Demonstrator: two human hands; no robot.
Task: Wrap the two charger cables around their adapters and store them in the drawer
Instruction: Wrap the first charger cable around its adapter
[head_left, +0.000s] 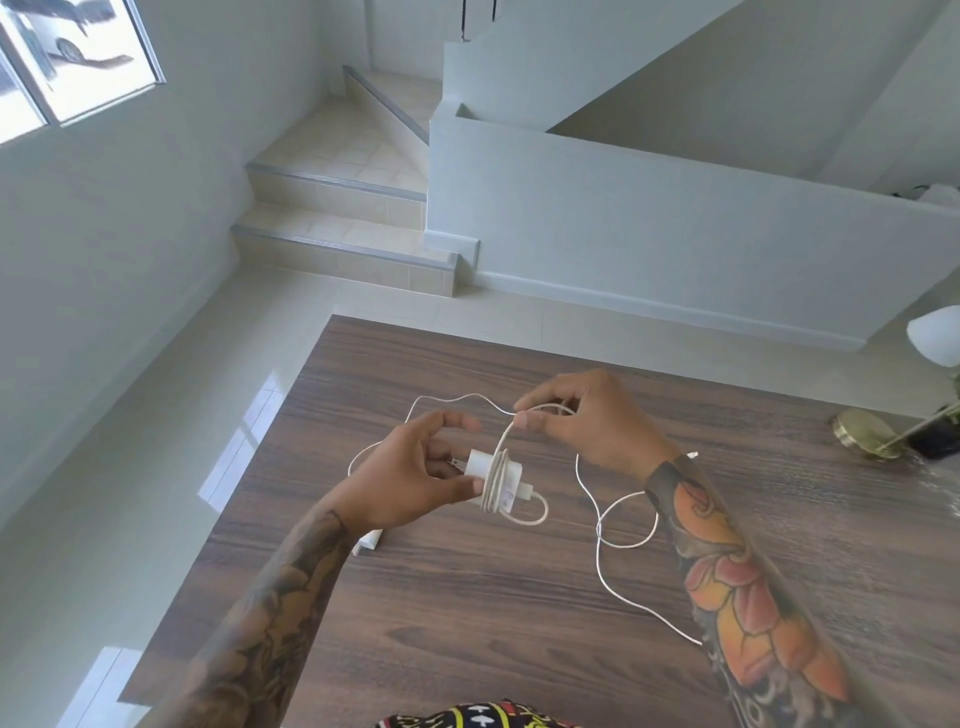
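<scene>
My left hand (415, 478) holds a white adapter (496, 475) just above the wooden table (467, 597), prongs pointing left. Several turns of white cable (506, 447) lie around the adapter's body. My right hand (582, 421) pinches that cable above the adapter, thumb and forefinger closed on it. A second white adapter (370, 540) lies on the table under my left wrist, mostly hidden. More loose white cable (602, 525) curls on the table below my right forearm; I cannot tell which adapter it belongs to. No drawer is in view.
A brass lamp base (865, 434) and white shade (935, 338) stand at the table's right edge. Beyond the table's far edge lie a tiled floor, stair steps (343, 249) and a low white wall (675, 249).
</scene>
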